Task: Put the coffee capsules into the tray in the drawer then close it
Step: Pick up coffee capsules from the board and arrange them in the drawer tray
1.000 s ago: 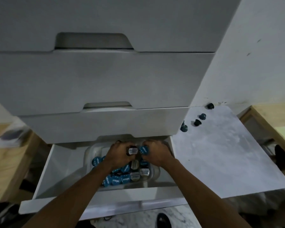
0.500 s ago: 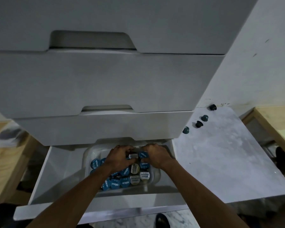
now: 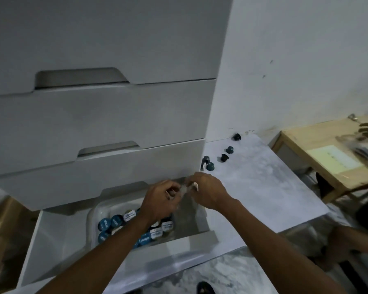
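Above tray [image 3: 93, 217], 2 hands' blurred grip

Both hands, left [image 3: 160, 200] and right [image 3: 207, 193], close together above capsule-filled tray [image 3: 94, 213] in open drawer [image 3: 51, 240].

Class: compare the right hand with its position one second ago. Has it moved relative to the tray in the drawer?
Yes. The right hand has lifted off the capsules, up and toward the far right corner of the tray, near the drawer front above.
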